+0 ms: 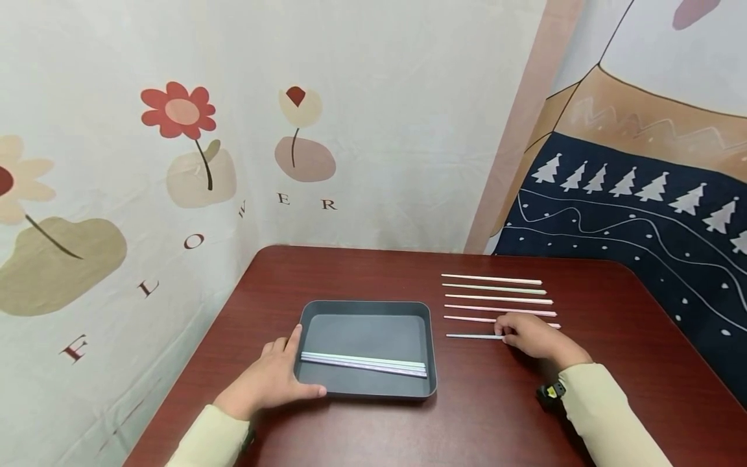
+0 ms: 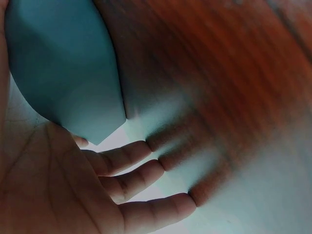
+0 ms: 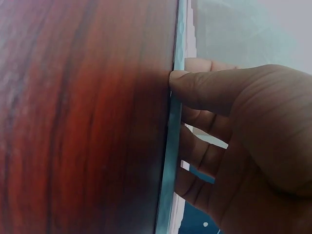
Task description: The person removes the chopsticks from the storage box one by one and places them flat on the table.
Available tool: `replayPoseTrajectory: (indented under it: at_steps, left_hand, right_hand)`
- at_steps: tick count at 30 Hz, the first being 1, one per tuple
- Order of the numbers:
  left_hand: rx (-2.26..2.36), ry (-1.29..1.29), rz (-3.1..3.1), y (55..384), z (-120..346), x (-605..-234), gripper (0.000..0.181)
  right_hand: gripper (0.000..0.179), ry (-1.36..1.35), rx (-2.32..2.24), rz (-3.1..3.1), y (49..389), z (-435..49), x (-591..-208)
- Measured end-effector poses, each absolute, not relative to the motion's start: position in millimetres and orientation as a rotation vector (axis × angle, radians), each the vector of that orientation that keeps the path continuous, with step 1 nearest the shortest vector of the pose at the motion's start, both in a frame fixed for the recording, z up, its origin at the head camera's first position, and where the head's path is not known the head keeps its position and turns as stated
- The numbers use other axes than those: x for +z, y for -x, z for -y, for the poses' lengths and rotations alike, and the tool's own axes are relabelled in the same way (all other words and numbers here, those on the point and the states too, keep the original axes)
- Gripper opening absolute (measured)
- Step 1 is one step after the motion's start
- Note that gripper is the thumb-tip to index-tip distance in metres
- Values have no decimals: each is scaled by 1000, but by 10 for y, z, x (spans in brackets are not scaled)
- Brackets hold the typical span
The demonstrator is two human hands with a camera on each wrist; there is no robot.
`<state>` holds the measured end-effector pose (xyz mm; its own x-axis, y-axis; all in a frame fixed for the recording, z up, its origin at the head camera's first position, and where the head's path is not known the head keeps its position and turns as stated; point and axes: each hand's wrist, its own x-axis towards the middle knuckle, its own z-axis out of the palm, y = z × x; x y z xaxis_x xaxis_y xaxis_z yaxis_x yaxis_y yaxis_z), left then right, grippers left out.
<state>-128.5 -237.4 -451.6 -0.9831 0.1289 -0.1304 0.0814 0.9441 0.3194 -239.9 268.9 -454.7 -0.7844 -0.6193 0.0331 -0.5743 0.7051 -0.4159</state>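
Right of the grey baking tray (image 1: 366, 329), the right hand (image 1: 535, 337) is pinching the pale-blue chopstick (image 1: 474, 336) near mid-length, probably helping keep it level; the left hand (image 1: 270, 384), fingers extended, is touching the tray's left side, likely steadying it.

i face a pale wall (image 1: 408, 117) with a red flower (image 1: 182, 111) and brown letters (image 1: 74, 349); a pinkish strip (image 1: 518, 130) edges it. to my right is a dark blue panel (image 1: 613, 209) with white trees (image 1: 652, 188). my reddish-brown table (image 1: 490, 421) has rounded far corners.
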Motion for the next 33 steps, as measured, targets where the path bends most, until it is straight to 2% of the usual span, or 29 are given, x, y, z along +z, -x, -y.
replayPoseTrajectory:
  at_steps: [33]
  left_hand:
    - [477, -178, -2955, 1281, 2384, -4526, 145]
  right_hand:
    - [26, 917, -623, -2839, 2395, -2666, -4564]
